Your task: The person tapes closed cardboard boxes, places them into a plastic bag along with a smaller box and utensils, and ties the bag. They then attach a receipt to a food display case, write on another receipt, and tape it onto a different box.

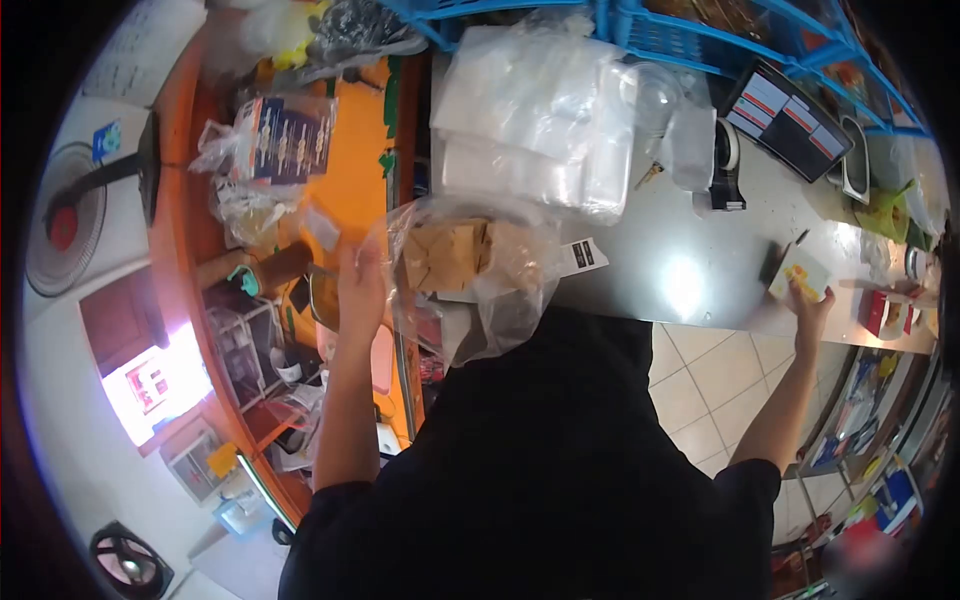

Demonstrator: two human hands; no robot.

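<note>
A clear plastic bag (515, 310) lies at the front edge of the metal counter, its film loose and crumpled. Inside it is a brown cardboard food box (445, 255). My left hand (362, 280) is at the bag's left side, blurred, so its grip on the film does not show clearly. Far to the right, my right hand (808, 307) holds the near edge of a small white box with yellow print (803, 272) over the counter. A white printed slip (583, 257) sticks out just right of the bag.
Stacked clear plastic bags (535, 120) cover the back of the metal counter (640, 280). A tape dispenser (728, 175) and a tilted screen (788, 120) stand behind, below a blue rack (680, 45). An orange counter (350, 150) with packets runs along the left.
</note>
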